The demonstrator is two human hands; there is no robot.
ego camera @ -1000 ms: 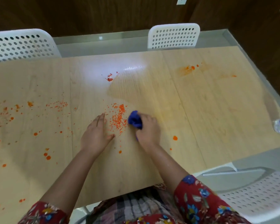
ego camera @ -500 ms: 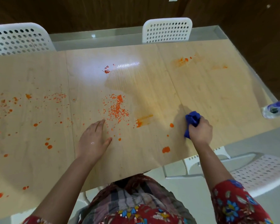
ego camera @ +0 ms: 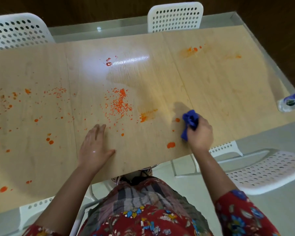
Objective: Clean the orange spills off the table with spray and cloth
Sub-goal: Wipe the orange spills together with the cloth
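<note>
the right hand (ego camera: 200, 133) is gripping a bunched blue cloth (ego camera: 190, 120), fingers curled round it, pressing it on the wooden table (ego camera: 220, 82) just beside an orange drop (ego camera: 177, 119). the left hand (ego camera: 94, 149) is lying flat on the table — fingers straight, holding nothing. a spray bottle (ego camera: 292, 102) is lying at the far right edge — orange spills (ego camera: 119, 104) are dotting the middle and left.

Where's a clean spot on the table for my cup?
Cleanest: the near edge of the table between the left hand and the orange blob beside the right hand gripping the cloth. Also the back-left wood by the white chair. Crowded: the speckle cluster in the middle and the splattered left side.
</note>
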